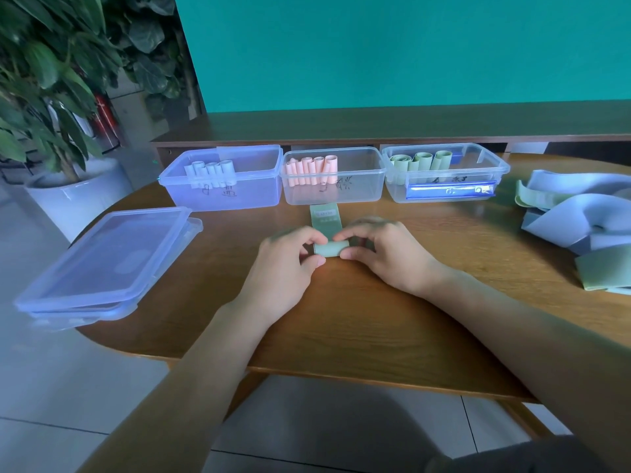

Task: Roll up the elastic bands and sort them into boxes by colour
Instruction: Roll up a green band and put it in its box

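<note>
1. Between the fingertips of both hands, on the table (341, 319), lies the green band (327, 250), rolled most of the way; its free tail runs flat beyond the fingers toward the middle box.
2. The left hand (290, 264) pinches the roll's left end, thumb on the near side and curled fingers on top; the right hand (379, 256) does the same at the right end. Neither hand holds anything else.
3. To finish well, I would keep both thumbs pushing evenly so the roll advances straight along the tail; uneven pressure would probably make it cone out at one end.
4. Keep the layers tight: elastic of this kind likely springs open if the pinch slackens, so one hand should stay clamped while the other resets.
5. Past the fingers stand three clear boxes: a left box (225, 196) with pale rolls, a pink-roll box (333, 194) straight ahead, and the green-roll box (444, 192) ahead and to the right. That last is where this roll belongs.
6. Well to the right of the right hand lies a heap of unrolled bands (577, 220); left of the left hand sit stacked lids (102, 264).
</note>
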`<state>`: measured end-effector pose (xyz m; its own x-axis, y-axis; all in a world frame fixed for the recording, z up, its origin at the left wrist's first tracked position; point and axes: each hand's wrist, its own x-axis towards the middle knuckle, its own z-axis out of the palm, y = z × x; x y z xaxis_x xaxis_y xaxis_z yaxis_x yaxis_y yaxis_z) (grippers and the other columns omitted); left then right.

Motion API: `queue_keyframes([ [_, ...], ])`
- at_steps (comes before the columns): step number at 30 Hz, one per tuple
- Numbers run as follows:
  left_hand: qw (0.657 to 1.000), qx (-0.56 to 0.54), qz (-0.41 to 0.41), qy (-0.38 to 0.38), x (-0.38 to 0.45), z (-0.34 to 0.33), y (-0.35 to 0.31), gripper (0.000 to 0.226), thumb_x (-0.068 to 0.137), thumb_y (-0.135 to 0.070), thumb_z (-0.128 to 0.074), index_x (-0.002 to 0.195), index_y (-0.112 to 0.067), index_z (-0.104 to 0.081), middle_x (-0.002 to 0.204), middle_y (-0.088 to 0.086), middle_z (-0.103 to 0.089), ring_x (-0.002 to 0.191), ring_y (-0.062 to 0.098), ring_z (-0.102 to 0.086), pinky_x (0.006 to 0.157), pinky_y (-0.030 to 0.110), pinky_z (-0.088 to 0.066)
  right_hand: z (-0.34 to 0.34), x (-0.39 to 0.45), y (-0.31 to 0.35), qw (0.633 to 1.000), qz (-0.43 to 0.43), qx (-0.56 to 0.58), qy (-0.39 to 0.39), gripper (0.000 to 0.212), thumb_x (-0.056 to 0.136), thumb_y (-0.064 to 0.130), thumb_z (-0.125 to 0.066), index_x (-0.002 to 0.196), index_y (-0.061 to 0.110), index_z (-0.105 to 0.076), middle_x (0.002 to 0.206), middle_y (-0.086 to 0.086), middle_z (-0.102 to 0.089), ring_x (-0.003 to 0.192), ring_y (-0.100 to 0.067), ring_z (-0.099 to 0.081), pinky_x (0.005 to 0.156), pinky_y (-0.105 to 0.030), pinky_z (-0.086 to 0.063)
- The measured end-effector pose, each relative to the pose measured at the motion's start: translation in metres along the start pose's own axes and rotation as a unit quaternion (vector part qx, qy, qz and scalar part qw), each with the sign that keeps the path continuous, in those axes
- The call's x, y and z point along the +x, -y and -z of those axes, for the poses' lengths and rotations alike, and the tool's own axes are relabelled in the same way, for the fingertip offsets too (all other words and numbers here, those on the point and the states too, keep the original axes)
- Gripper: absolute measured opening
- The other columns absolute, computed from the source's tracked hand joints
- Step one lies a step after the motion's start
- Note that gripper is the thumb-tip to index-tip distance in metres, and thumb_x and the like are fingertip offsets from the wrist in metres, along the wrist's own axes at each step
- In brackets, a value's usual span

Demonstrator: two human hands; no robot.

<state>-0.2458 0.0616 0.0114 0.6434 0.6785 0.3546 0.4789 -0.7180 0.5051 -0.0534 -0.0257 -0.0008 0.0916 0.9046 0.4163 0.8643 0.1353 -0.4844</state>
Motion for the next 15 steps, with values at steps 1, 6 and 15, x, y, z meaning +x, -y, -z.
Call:
queue_keyframes([
  [1,1.000,-0.003,0.005,0.000,0.000,0.000,-0.001,0.023,0.093,-0.027,-0.070,0.115,-0.034,-0.067,0.100,-0.018,-0.060,0.082,-0.006,-0.052,0.070,0.002,-0.031,0.000,-0.001,0.000,1.000,0.002,0.003,0.000,0.027,0.091,0.017,-0.075,0.117,0.020,-0.073,0.108,0.008,-0.066,0.085,0.004,-0.057,0.078,-0.006,-0.039],
  [6,1.000,0.000,-0.007,0.007,-0.008,0.004,-0.003,0.020,0.096,-0.026,-0.067,0.114,-0.034,-0.067,0.094,-0.023,-0.054,0.084,-0.007,-0.052,0.070,0.002,-0.033,0.002,-0.011,0.007,1.000,0.006,0.020,-0.007,0.027,0.090,0.017,-0.076,0.116,0.021,-0.074,0.106,0.010,-0.067,0.087,0.001,-0.058,0.077,-0.007,-0.040],
  [15,0.999,-0.001,-0.042,0.017,-0.023,0.006,0.000,0.014,0.095,-0.024,-0.066,0.105,-0.032,-0.063,0.082,-0.029,-0.050,0.083,-0.011,-0.052,0.063,0.003,-0.036,0.006,-0.032,0.016,0.999,-0.009,0.035,0.004,0.022,0.092,0.026,-0.074,0.114,0.022,-0.072,0.100,0.017,-0.065,0.088,-0.001,-0.060,0.077,-0.008,-0.041],
])
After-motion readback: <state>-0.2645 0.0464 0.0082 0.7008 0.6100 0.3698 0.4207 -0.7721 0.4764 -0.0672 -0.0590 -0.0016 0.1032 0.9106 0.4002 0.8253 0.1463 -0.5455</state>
